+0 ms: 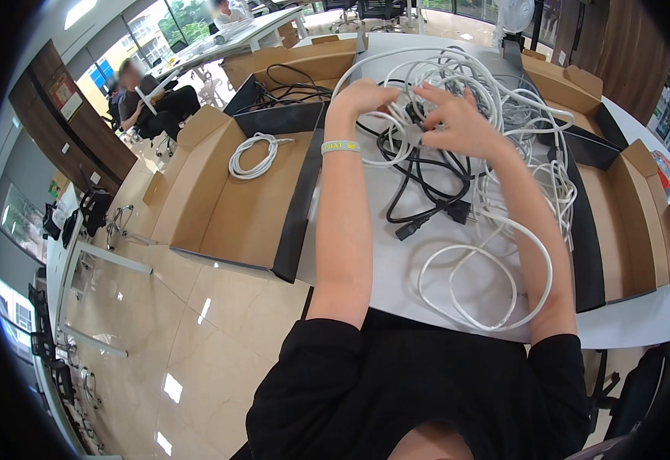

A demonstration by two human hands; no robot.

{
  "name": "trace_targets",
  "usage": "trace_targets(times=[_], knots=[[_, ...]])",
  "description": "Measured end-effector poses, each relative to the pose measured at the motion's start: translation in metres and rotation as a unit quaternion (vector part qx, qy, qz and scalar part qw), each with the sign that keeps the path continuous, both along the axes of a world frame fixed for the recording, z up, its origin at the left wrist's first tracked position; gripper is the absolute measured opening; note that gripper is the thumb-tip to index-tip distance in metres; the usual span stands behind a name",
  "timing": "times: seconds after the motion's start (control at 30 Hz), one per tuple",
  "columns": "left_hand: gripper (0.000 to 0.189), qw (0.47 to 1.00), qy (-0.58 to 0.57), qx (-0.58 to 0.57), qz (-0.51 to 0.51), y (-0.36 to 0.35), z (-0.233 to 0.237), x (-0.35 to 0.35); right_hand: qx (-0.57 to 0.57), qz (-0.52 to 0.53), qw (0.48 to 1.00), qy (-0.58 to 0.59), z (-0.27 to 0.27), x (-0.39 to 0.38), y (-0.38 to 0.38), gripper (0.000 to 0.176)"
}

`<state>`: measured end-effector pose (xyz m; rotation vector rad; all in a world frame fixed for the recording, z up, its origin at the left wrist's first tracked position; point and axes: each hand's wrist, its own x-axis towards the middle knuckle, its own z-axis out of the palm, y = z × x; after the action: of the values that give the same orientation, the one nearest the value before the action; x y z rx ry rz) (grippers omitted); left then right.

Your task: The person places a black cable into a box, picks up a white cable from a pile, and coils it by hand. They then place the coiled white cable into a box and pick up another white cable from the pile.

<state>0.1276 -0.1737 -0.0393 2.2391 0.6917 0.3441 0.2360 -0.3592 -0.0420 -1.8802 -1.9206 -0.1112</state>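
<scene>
A tangled heap of white cables [465,73] lies on the white table, with grey cable among it. At its left side my left hand [366,98] is closed, its fingers on a white cable [401,123]. Opposite it, my right hand [461,125] reaches in with fingers spread, thumb and forefinger close to the same strands. Exact contact there is blurred. Below both hands lies a black power cord [423,188] with its plug [458,211] and connector [410,228]. Loose white loops [482,326] trail toward my body.
To the left, an open cardboard box [247,222] holds a coiled white cable [254,175]. Behind it, another box [343,52] contains black cables [293,90]. Two more open boxes [619,222] stand on the right. A person [155,100] sits at far left.
</scene>
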Motion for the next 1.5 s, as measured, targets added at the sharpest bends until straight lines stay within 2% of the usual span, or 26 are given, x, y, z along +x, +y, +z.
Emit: trace_targets(times=[0.03,0.1,0.17,0.2,0.23,0.27,0.3,0.37,0.43,0.53,0.57,0.63,0.7,0.77,0.87,0.93,1.03,1.1,1.27,1.43,1.5], knots=[[0.034,0.999,-0.035,-0.006,0.013,0.005,0.0,0.001,0.001,0.003,1.0,0.0,0.003,0.009,-0.001,0.024],[0.033,0.998,-0.053,-0.012,0.032,0.002,0.007,-0.003,0.018,0.119,0.96,0.252,0.013,0.025,-0.006,0.022],[0.034,0.99,-0.13,-0.045,0.036,-0.002,0.015,-0.008,0.043,0.139,0.958,0.247,0.02,0.032,-0.013,0.022],[0.033,0.988,-0.144,-0.024,0.052,-0.006,0.017,-0.006,0.052,0.153,0.939,0.303,0.022,0.034,-0.015,0.023],[0.033,0.988,-0.144,-0.025,0.053,-0.01,0.019,-0.004,0.061,0.166,0.917,0.359,0.023,0.037,-0.017,0.023],[0.033,0.992,-0.109,0.023,0.067,-0.016,0.024,-0.004,0.095,0.178,0.891,0.406,0.021,0.039,-0.012,0.025],[0.032,0.992,-0.073,0.071,0.081,-0.022,0.028,-0.007,0.096,0.179,0.891,0.405,0.02,0.042,-0.012,0.025],[0.03,0.992,-0.045,0.094,0.076,-0.027,0.032,-0.014,0.139,0.114,0.837,0.518,0.023,0.041,-0.013,0.029],[0.029,0.991,-0.05,0.098,0.077,-0.025,0.033,-0.017,0.157,0.11,0.837,0.512,0.024,0.042,-0.012,0.032],[0.029,0.99,-0.088,0.069,0.08,-0.011,0.023,-0.012,0.09,0.227,0.836,0.491,0.021,0.054,-0.016,0.029],[0.029,0.989,-0.106,0.057,0.08,-0.008,0.022,-0.01,0.088,0.225,0.835,0.494,0.023,0.055,-0.018,0.029],[0.032,0.984,-0.138,0.08,0.08,-0.004,0.016,-0.008,0.054,0.281,0.842,0.457,0.024,0.055,-0.021,0.026],[0.037,0.962,-0.199,0.124,0.14,-0.008,0.02,-0.009,0.04,0.3,0.844,0.443,0.024,0.06,-0.02,0.024],[0.043,0.956,-0.23,0.125,0.134,-0.005,0.022,-0.007,-0.011,0.325,0.839,0.436,0.024,0.061,-0.023,0.024],[0.043,0.946,-0.25,0.111,0.172,-0.019,0.031,-0.012,-0.036,0.317,0.84,0.438,0.025,0.057,-0.026,0.022],[0.041,0.932,-0.27,0.147,0.192,-0.026,0.036,-0.015,-0.068,0.304,0.844,0.437,0.025,0.054,-0.029,0.02],[0.041,0.915,-0.295,0.197,0.191,-0.041,0.045,-0.019,-0.108,0.312,0.847,0.417,0.019,0.062,-0.029,0.02],[0.041,0.91,-0.298,0.21,0.196,-0.046,0.048,-0.019,-0.13,0.307,0.832,0.443,0.019,0.059,-0.032,0.02],[0.048,0.906,-0.293,0.243,0.184,-0.046,0.05,-0.021,-0.209,0.289,0.845,0.398,0.022,0.055,-0.033,0.018],[0.043,0.912,-0.289,0.204,0.206,-0.04,0.049,-0.025,-0.24,0.286,0.851,0.37,0.031,0.049,-0.04,0.017],[0.043,0.911,-0.286,0.206,0.215,-0.036,0.047,-0.027,-0.25,0.256,0.869,0.341,0.039,0.045,-0.045,0.017]])
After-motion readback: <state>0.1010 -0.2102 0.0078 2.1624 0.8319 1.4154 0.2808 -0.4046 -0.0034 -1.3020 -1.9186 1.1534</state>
